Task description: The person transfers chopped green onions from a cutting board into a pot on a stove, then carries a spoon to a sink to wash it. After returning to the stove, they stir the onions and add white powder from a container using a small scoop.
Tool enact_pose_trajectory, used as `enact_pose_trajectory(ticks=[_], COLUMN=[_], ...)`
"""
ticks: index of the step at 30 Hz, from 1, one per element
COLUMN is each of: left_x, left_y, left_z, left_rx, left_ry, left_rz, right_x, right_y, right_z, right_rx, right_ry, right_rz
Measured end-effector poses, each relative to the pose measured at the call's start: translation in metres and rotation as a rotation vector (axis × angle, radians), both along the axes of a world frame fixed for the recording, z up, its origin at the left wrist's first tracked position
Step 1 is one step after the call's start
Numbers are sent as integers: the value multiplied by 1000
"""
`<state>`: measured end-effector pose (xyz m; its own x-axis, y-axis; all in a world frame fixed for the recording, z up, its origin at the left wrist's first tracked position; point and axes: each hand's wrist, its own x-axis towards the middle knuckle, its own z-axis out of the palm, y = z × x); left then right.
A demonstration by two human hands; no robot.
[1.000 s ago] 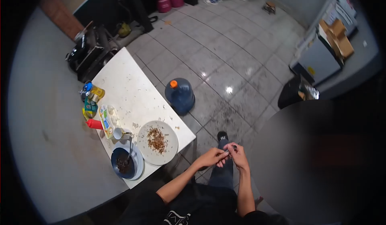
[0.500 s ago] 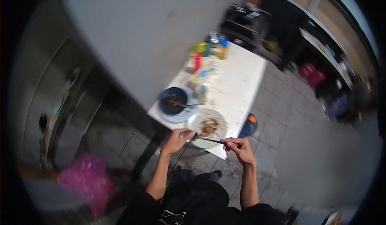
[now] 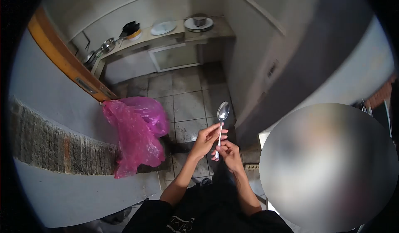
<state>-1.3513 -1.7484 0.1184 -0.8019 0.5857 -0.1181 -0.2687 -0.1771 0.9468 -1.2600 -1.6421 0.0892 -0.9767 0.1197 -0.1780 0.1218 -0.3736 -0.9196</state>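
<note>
A shiny metal spoon (image 3: 223, 111) points upward in front of me, its bowl at the top and its handle slanting down between my hands. My left hand (image 3: 204, 141) grips the handle from the left, just below the bowl. Lower down, my right hand (image 3: 230, 154) has its fingers closed on the handle near its end. The bowl shows bare metal.
A pink plastic bag (image 3: 139, 137) hangs at the left by an orange door frame (image 3: 66, 62). Beyond the tiled floor (image 3: 187, 106), a counter (image 3: 145, 43) carries a white plate (image 3: 163, 28), stacked plates with a metal pot (image 3: 199, 21), and pans. A blurred disc covers the right.
My view has swung left, from the white table with plate and pan to the doorway and counter. Both hands now hold the spoon upright; earlier a dark-handled utensil lay level between them.
</note>
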Motion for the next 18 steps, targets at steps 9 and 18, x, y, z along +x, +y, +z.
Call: enact_pose_trajectory(ticks=[9, 18], left_x=[-230, -448], left_y=[-20, -88], left_z=[-52, -28], left_rx=[16, 36], left_ry=[-4, -118], left_rz=[353, 916], right_x=[-265, -530], right_y=[9, -49], right_z=[-42, -7], right_rx=[287, 345], right_ry=[-30, -51], right_rz=[275, 798])
